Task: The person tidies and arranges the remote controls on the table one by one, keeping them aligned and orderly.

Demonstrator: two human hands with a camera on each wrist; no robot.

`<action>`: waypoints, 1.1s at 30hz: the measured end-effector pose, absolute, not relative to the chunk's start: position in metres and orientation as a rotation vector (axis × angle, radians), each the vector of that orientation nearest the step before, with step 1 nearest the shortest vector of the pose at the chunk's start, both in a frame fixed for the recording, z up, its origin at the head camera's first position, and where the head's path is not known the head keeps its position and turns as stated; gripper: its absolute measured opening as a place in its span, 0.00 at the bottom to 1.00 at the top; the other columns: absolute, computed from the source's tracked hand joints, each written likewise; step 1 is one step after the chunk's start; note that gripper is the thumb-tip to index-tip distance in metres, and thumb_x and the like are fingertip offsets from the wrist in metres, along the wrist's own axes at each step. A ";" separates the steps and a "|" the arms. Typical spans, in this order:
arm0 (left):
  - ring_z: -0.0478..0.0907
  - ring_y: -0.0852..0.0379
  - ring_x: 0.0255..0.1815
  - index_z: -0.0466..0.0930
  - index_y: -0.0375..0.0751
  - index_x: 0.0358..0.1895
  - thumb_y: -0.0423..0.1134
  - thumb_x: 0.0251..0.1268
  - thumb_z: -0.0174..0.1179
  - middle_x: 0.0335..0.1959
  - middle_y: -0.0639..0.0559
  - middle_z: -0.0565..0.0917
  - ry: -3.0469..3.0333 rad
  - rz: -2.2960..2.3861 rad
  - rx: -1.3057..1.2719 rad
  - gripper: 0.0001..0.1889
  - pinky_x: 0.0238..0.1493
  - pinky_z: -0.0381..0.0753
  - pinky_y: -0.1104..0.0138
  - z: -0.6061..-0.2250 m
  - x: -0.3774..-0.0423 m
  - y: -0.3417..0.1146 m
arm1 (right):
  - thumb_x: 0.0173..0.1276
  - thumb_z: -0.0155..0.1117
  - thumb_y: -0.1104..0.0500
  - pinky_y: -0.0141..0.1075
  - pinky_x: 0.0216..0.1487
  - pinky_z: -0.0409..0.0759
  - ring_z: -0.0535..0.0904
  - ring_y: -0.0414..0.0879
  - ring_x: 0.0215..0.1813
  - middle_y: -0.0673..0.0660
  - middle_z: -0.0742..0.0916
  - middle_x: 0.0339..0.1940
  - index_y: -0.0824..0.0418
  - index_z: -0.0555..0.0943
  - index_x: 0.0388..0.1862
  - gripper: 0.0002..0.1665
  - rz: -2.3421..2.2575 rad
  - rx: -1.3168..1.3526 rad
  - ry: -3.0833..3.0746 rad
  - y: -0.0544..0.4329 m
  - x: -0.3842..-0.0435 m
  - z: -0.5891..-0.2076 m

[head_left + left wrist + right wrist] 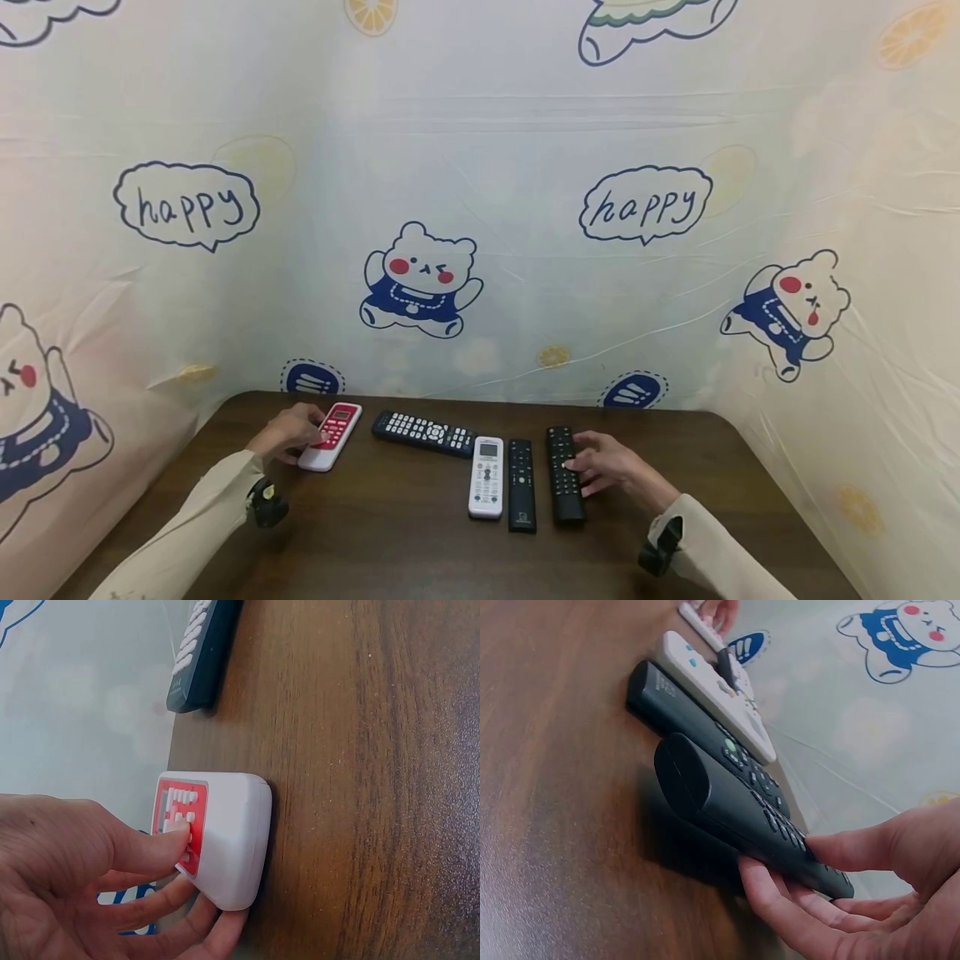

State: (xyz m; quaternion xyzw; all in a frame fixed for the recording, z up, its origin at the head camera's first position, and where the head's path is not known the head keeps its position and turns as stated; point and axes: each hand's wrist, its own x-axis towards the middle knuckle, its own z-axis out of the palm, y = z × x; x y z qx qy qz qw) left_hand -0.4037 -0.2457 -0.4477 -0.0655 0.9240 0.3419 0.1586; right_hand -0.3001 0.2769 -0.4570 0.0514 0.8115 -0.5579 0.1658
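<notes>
At the left of the table, a white remote control with a red keypad (337, 433) is gripped by my left hand (296, 429). In the left wrist view the thumb (161, 847) presses on its keys and the other fingers reach round its side and underneath. On the right, my right hand (611, 467) holds a black remote control (564, 475), thumb on the buttons and fingers below. The right wrist view shows the near end of this black remote (686, 776) lifted, with a shadow on the wood under it.
Between the hands lie a black remote with white keys (423, 432), a white remote with a small screen (487, 479) and a slim black remote (521, 487). The brown wooden table (390, 542) backs onto a printed curtain (517, 208).
</notes>
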 end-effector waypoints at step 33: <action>0.79 0.34 0.48 0.69 0.23 0.67 0.31 0.69 0.64 0.56 0.24 0.77 2.774 0.885 -0.068 0.26 0.42 0.88 0.48 -0.443 -0.398 -0.244 | 0.73 0.68 0.66 0.43 0.33 0.91 0.84 0.54 0.35 0.66 0.80 0.37 0.73 0.65 0.73 0.35 -1.290 0.187 2.499 0.251 -0.295 -0.450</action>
